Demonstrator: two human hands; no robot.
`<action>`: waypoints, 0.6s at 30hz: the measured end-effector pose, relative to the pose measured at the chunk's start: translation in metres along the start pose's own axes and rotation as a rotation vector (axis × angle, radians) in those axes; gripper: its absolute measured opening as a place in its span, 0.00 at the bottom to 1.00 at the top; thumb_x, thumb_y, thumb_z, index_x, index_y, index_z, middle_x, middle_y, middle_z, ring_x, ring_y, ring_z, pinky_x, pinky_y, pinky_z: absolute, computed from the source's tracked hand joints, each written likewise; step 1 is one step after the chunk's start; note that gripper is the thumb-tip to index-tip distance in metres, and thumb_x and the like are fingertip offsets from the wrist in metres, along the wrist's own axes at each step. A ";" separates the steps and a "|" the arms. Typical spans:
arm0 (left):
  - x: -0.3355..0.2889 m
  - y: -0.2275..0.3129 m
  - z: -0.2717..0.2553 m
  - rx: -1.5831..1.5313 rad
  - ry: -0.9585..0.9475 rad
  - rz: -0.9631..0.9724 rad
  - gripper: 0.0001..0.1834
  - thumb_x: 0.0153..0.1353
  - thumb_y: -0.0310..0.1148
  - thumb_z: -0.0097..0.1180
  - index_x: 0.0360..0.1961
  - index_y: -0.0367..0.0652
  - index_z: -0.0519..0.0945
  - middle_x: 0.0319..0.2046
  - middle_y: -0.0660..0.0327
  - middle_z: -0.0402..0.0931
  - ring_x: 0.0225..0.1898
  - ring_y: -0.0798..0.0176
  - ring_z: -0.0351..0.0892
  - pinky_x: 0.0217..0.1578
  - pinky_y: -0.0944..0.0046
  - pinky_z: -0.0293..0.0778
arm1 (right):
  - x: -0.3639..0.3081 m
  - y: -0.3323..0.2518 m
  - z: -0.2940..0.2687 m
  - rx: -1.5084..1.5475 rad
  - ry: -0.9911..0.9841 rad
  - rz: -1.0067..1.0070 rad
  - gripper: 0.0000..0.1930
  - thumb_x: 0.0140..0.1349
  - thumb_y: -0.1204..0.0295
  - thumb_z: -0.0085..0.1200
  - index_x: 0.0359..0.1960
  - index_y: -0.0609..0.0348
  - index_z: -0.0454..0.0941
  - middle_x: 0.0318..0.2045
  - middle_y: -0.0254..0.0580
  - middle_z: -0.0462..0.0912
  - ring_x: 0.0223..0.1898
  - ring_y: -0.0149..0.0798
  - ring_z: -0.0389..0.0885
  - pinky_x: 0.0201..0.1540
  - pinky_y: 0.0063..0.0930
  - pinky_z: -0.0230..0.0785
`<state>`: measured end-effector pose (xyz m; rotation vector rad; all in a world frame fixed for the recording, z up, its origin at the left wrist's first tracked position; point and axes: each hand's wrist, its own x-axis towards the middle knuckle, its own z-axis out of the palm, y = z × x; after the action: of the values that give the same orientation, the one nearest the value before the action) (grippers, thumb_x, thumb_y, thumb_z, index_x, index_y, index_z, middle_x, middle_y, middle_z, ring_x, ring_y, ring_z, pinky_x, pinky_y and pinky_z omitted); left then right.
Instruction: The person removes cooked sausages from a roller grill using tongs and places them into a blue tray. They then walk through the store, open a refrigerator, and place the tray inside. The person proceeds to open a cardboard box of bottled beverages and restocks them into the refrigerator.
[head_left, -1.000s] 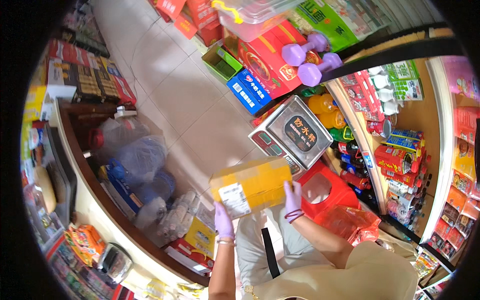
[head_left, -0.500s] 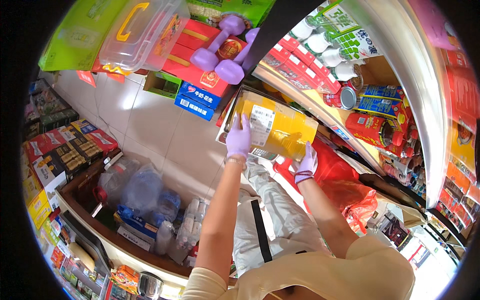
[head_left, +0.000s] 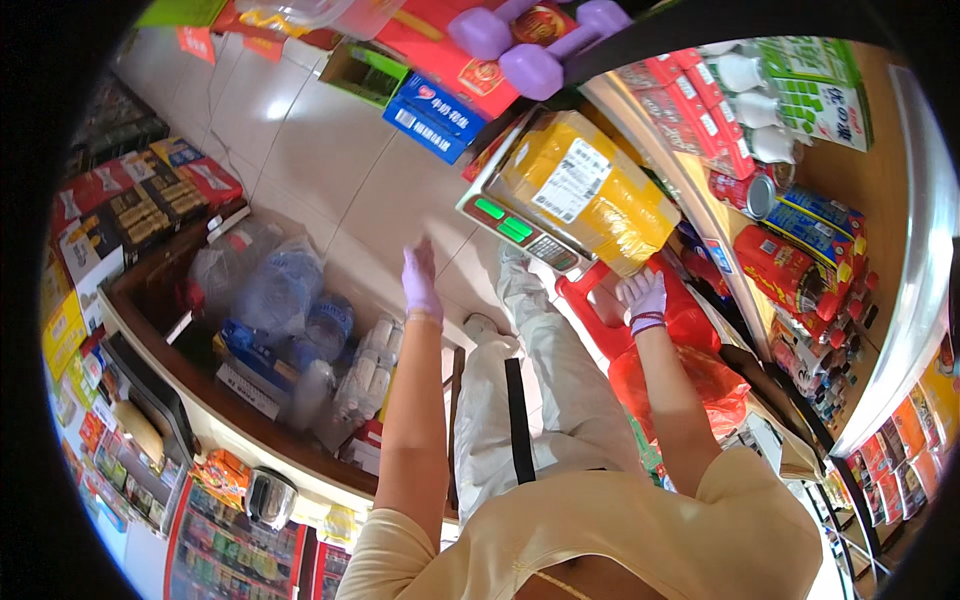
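A parcel (head_left: 640, 205) wrapped in yellow tape, with a white label on its upper face, rests on a scale (head_left: 516, 226) with lit green displays and a keypad. My left hand (head_left: 421, 285), in a thin lilac glove, hangs over the floor left of the scale, away from the parcel. Its fingers are stretched out, slightly blurred, and hold nothing. Just below the parcel's near right corner is my right hand (head_left: 643, 297), gloved alike, fingers spread over a red plastic bag (head_left: 675, 375). Whether it touches the parcel or the bag I cannot tell.
On the right, a shelf (head_left: 700, 190) carries cartons, cans and bottles. Purple dumbbells (head_left: 535, 70) lie on red boxes beyond the scale, beside a blue carton (head_left: 432, 118). At left, a wooden-edged bin (head_left: 150, 335) holds plastic bottles. Tiled floor (head_left: 330, 160) lies between.
Both hands have let go of the parcel, which now sits on the scale. My left hand has moved left and nearer; my right has drawn slightly back. The view has shifted.
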<state>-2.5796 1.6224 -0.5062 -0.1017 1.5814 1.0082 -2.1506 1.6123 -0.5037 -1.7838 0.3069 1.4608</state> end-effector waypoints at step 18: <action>0.048 -0.148 -0.063 0.260 -0.150 -0.074 0.32 0.72 0.50 0.35 0.72 0.49 0.49 0.72 0.57 0.48 0.72 0.56 0.48 0.68 0.56 0.48 | 0.229 0.097 -0.016 -0.153 -0.607 -0.141 0.28 0.67 0.55 0.37 0.63 0.59 0.64 0.60 0.50 0.69 0.62 0.50 0.66 0.65 0.50 0.57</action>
<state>-2.5577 1.5121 -0.6304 0.0918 1.5455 0.7291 -2.1300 1.6029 -0.7516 -1.3516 -0.2414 1.8699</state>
